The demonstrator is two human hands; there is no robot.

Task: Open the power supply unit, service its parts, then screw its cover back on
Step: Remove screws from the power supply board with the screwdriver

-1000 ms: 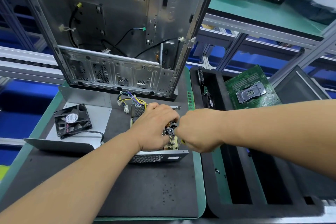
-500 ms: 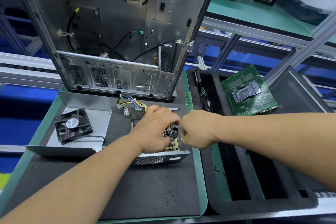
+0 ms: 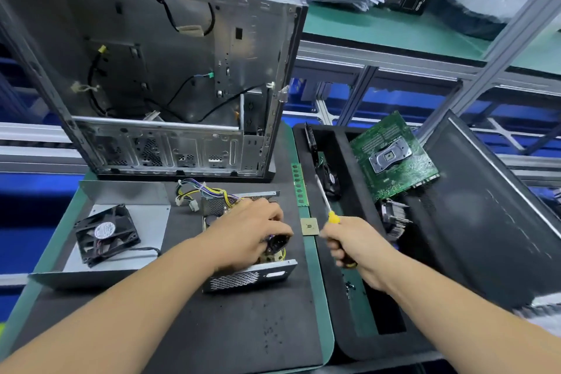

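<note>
The opened power supply unit (image 3: 247,276) lies on the black mat, its circuit board and wire bundle (image 3: 200,191) exposed. My left hand (image 3: 246,234) rests on the board, fingers closed around the black power socket (image 3: 277,243). To the right of the unit, my right hand (image 3: 355,247) grips a screwdriver (image 3: 326,203) with a yellow and black handle, its shaft pointing up and away. The unit's grey metal cover (image 3: 127,194) lies to the left, with the black fan (image 3: 106,234) resting on it.
An open computer case (image 3: 170,70) stands behind the unit. A RAM stick (image 3: 299,185) and a CPU chip (image 3: 309,226) lie at the mat's right edge. A black foam tray (image 3: 349,161) on the right holds a green motherboard (image 3: 394,158), a heatsink (image 3: 393,218) and small screws (image 3: 349,285).
My right hand has pulled away to the right from the socket, and the screwdriver now shows in it. My left hand stays on the socket. The camera has tilted down slightly.
</note>
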